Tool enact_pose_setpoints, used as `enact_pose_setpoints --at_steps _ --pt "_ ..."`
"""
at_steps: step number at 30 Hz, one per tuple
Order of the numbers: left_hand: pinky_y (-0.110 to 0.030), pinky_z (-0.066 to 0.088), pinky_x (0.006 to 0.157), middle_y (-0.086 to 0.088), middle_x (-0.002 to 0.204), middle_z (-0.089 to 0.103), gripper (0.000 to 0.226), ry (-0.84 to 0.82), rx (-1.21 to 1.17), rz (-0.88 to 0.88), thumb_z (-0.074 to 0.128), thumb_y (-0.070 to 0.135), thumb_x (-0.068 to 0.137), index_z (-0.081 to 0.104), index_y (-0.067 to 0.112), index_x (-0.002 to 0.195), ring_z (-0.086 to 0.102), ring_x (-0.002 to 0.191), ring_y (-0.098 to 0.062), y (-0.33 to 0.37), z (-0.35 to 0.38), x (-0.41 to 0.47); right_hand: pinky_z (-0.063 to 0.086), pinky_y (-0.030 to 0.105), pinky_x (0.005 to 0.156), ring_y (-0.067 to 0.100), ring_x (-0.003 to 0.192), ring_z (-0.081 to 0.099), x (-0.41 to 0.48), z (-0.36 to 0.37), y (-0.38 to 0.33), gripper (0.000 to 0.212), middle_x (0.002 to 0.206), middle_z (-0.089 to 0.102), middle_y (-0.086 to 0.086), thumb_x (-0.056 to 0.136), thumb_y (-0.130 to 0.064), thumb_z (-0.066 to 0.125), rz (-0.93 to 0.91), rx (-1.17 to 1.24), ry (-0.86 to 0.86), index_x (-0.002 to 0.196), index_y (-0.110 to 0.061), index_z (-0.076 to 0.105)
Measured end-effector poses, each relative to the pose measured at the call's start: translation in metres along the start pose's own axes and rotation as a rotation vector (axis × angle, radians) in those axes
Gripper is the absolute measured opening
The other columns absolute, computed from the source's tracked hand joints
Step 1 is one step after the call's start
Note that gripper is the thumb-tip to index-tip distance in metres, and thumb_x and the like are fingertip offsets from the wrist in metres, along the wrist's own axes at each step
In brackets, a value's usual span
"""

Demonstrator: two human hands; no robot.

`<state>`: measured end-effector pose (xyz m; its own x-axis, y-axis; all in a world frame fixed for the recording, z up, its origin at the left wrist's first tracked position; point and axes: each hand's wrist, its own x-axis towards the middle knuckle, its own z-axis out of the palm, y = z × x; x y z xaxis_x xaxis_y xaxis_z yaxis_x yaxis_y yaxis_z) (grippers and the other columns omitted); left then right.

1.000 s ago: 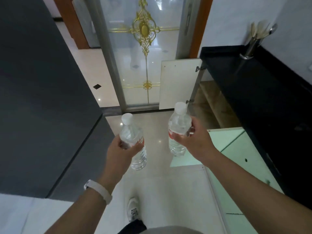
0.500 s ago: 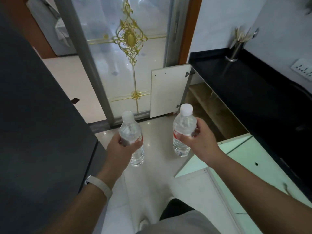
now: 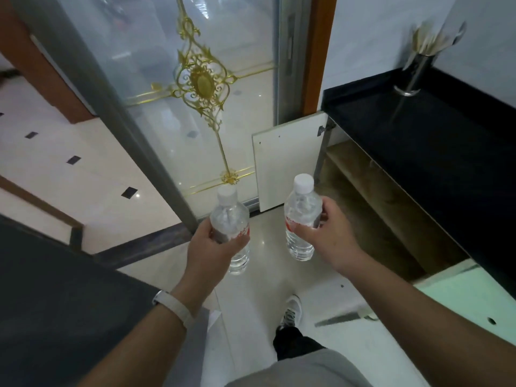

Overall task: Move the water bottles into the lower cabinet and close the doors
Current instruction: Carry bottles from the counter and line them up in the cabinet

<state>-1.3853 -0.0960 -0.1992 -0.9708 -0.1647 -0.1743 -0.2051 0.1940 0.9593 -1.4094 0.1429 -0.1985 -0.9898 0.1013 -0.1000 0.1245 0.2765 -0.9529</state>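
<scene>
Left hand (image 3: pixel 208 251): it is closed around the middle of the left water bottle (image 3: pixel 231 233), with the thumb across the red label; a white band (image 3: pixel 174 307) is on the wrist.
Right hand (image 3: pixel 326 233): it is closed around the right water bottle (image 3: pixel 300 219), at the label, fingers behind and thumb in front.
Bottles: both are upright, both have white caps, they are held in the air above the floor (image 3: pixel 268 275), near each other but not touching.
Lower cabinet (image 3: pixel 391 208): it is under the front edge of the black bench (image 3: pixel 446 152); it is open, and a wooden shelf shows inside.
Doors: the far white door (image 3: pixel 287 166) stands open towards the glass door (image 3: pixel 195 93); a green door (image 3: pixel 469 300) is open at the right, near the right forearm.
Bench: a metal holder (image 3: pixel 416 71) with utensils stands at its far edge.
</scene>
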Motion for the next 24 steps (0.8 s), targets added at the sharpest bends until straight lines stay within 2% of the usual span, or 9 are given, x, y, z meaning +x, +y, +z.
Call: enact_pose_setpoints --at_steps 4,6,8,10,12,15,17,20,24 --pt "-0.034 0.054 0.093 0.004 0.117 0.071 0.054 -0.077 0.035 -0.025 0.086 0.01 0.08 0.061 0.024 0.126 0.068 0.107 -0.013 0.031 0.026 0.063 0.055 0.035 0.087 0.007 0.1 0.061 0.067 -0.007 0.002 0.063 0.109 0.062 -0.018 0.063 -0.05 0.085 0.045 0.048 -0.007 0.116 -0.039 0.053" --pt "-0.027 0.055 0.088 0.006 0.112 0.073 0.053 -0.072 0.044 -0.013 0.087 0.007 0.079 0.062 0.023 0.123 0.07 0.102 -0.009 0.043 0.042 0.101 0.056 0.037 0.088 0.008 0.101 0.062 0.101 -0.018 0.003 0.069 0.109 0.063 -0.018 0.056 -0.06 0.081 0.056 0.065 -0.007 0.116 -0.04 0.053" --pt "-0.017 0.054 0.079 0.011 0.102 0.076 0.052 -0.054 0.064 0.013 0.089 0.005 0.076 0.065 0.025 0.118 0.071 0.094 -0.001 0.052 0.058 0.133 0.056 0.04 0.087 0.009 0.099 0.063 0.132 -0.029 0.006 0.066 0.107 0.065 -0.016 0.055 -0.061 0.08 0.055 0.079 0.008 0.111 -0.04 0.054" --pt "-0.018 0.055 0.079 0.013 0.1 0.077 0.051 -0.061 0.093 0.026 0.09 0.006 0.074 0.067 0.022 0.117 0.072 0.094 -0.003 0.057 0.073 0.158 0.057 0.041 0.084 0.009 0.095 0.065 0.156 -0.038 0.01 0.058 0.103 0.066 -0.014 0.057 -0.057 0.08 0.059 0.104 0.037 0.106 -0.04 0.055" --pt "-0.027 0.057 0.083 0.008 0.1 0.078 0.052 -0.073 0.125 0.026 0.094 0.015 0.069 0.069 0.022 0.114 0.073 0.095 -0.01 0.061 0.086 0.177 0.058 0.033 0.079 0.005 0.089 0.067 0.171 -0.045 0.012 0.052 0.097 0.068 -0.016 0.059 -0.054 0.08 0.083 0.121 0.081 0.104 -0.041 0.056" --pt "-0.037 0.058 0.086 0.009 0.097 0.077 0.05 -0.099 0.159 0.014 0.091 0.03 0.061 0.071 0.03 0.106 0.073 0.091 -0.012 0.067 0.103 0.208 0.054 0.018 0.066 0.0 0.083 0.067 0.19 -0.058 0.016 0.052 0.092 0.069 -0.02 0.059 -0.055 0.078 0.098 0.127 0.142 0.104 -0.038 0.06" --pt "-0.041 0.059 0.087 0.009 0.099 0.078 0.05 -0.15 0.181 0.009 0.091 0.03 0.06 0.07 0.031 0.106 0.073 0.092 -0.012 0.068 0.118 0.23 0.052 0.015 0.063 -0.001 0.08 0.067 0.202 -0.067 0.023 0.051 0.088 0.069 -0.018 0.061 -0.053 0.078 0.112 0.126 0.183 0.104 -0.032 0.061" --pt "-0.04 0.059 0.086 0.012 0.1 0.077 0.052 -0.234 0.221 0.029 0.09 0.036 0.057 0.071 0.037 0.106 0.073 0.092 -0.009 0.069 0.141 0.258 0.047 0.007 0.061 -0.009 0.087 0.062 0.215 -0.077 0.034 0.049 0.094 0.067 -0.023 0.067 -0.043 0.084 0.164 0.082 0.257 0.109 -0.041 0.057" --pt "-0.047 0.06 0.086 0.01 0.098 0.077 0.054 -0.368 0.28 0.049 0.088 0.042 0.058 0.071 0.034 0.109 0.073 0.092 -0.015 0.07 0.172 0.298 0.044 0.008 0.063 -0.009 0.086 0.062 0.228 -0.087 0.043 0.053 0.097 0.065 -0.024 0.067 -0.047 0.084 0.274 0.054 0.376 0.11 -0.046 0.053"
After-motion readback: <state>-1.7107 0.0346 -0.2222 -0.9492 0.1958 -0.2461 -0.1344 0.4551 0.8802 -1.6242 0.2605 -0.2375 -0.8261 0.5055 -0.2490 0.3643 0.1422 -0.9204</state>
